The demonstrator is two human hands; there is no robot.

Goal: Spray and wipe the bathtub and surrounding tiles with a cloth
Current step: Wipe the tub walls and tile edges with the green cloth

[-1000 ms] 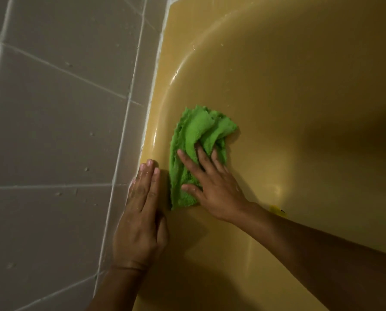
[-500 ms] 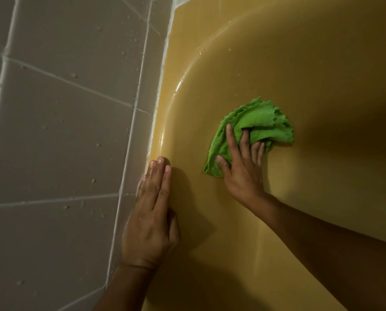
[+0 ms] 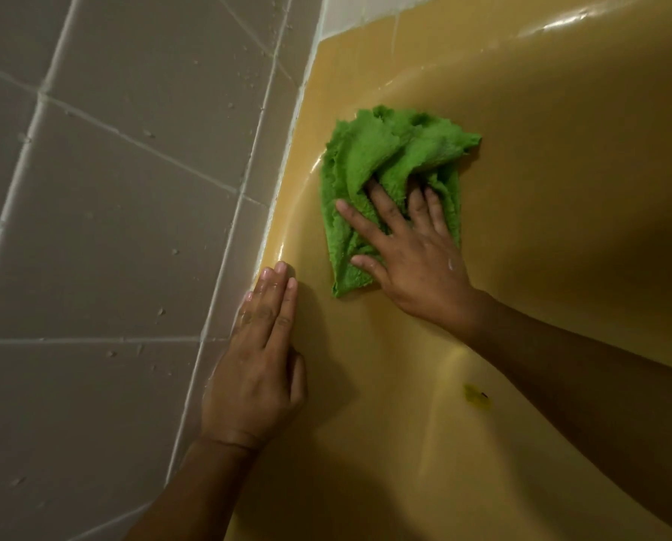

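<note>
Green cloth [image 3: 389,165] is lying bunched on the yellow bathtub's [image 3: 561,208] inner wall near the corner, my right hand [image 3: 412,263] pressing it with spread fingers to scrub, while my left hand [image 3: 256,369], flat and empty, is bracing me on its rim beside the tiles [image 3: 112,236].

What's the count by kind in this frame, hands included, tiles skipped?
Yellow bathtub: 1
Green cloth: 1
Hands: 2, left hand flat on the bathtub's edge, right hand pressing the cloth
Total: 4
</note>
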